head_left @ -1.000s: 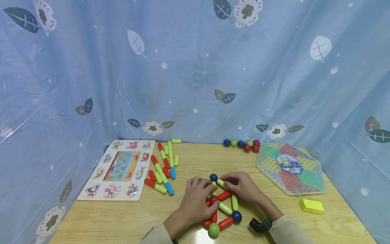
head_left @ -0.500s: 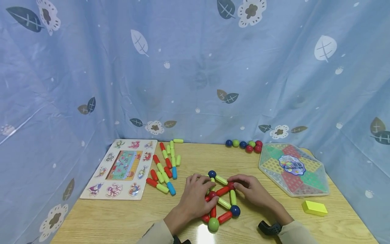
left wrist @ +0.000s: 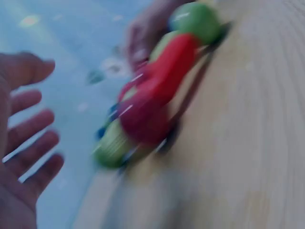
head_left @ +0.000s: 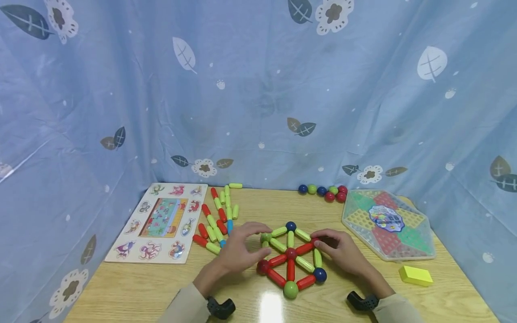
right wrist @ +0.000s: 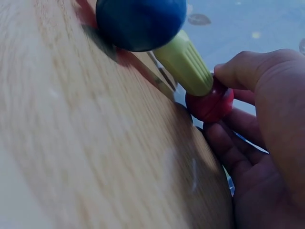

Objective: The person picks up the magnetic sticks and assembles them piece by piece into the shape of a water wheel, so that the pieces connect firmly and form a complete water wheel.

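A flat wheel of rods and balls lies on the table, six-sided with spokes in red and yellow-green that meet at a red centre ball [head_left: 291, 254]. At its right corner my right hand [head_left: 343, 252] pinches a red ball [right wrist: 209, 106] between thumb and fingers. A yellow-green rod [right wrist: 185, 64] joins that ball to a dark blue ball [right wrist: 141, 23]. My left hand [head_left: 241, 249] is beside the left side with fingers apart, near a green ball [head_left: 265, 237] and a dark red ball [head_left: 263, 267]. In the left wrist view its spread fingers [left wrist: 35, 126] hold nothing.
Several loose red, yellow-green and blue rods [head_left: 214, 224] lie to the left, beside a sea-animal puzzle board [head_left: 117, 256]. Loose balls [head_left: 322, 191] line the back edge. On the right are a hexagonal game box [head_left: 387, 224] and a yellow block [head_left: 416, 275]. A blue curtain [head_left: 258, 89] hangs behind.
My right hand has moved from the upper right rod to the red corner ball. The left hand has lifted off the wheel and drawn left, which uncovers the wheel's left side.
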### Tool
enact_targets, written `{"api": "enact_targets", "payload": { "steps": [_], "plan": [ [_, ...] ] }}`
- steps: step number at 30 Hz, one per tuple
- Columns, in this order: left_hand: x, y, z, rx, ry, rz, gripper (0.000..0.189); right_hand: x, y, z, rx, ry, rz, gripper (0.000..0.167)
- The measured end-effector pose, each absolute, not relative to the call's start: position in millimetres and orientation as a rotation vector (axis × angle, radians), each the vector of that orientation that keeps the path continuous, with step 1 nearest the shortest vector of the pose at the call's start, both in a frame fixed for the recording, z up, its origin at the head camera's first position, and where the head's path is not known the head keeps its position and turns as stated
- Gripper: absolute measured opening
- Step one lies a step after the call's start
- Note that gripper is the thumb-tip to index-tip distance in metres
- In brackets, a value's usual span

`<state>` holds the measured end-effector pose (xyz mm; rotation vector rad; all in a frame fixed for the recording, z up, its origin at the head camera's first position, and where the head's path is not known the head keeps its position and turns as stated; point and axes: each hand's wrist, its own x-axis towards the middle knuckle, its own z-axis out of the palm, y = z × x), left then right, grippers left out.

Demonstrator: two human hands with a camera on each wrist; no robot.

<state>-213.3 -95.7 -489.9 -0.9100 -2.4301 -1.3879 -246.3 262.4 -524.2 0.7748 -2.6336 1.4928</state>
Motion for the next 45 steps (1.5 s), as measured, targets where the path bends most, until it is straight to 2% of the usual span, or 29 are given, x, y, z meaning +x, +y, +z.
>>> {"api": "enact_targets", "payload": {
  "steps": [7, 12, 16, 22, 33, 45],
  "plan": [
    [-196.4, -197.2, -478.6, -0.945, -2.319, -1.819, 0.039, -242.1, 271.0, -521.6, 0.748, -2.673, 1.558, 0.023],
    [-188.9, -254.2, -473.6, -0.892, -2.398, -1.869, 0.039, -242.0, 273.5, -521.8, 0.746, -2.677, 1.605, 0.024],
    [-190.2, -280.8, -475.5, -0.785, -2.503, -1.793, 0.034, -242.1, 273.7, -523.8, 0.759, -2.655, 1.644, 0.023],
    [-201.4, -280.1, -488.2, -0.636, -2.664, -1.425, 0.027, -241.5, 274.6, -525.6, 0.764, -2.618, 1.66, 0.023],
    [-212.0, -249.2, -502.6, -0.83, -2.759, -0.776, 0.022, -240.5, 271.2, -527.6, 0.755, -2.591, 1.67, 0.023],
    [-207.9, -239.6, -503.5, -0.864, -2.814, -0.746, 0.023, -241.0, 270.7, -529.2, 0.735, -2.59, 1.633, 0.021]
  ]
}}
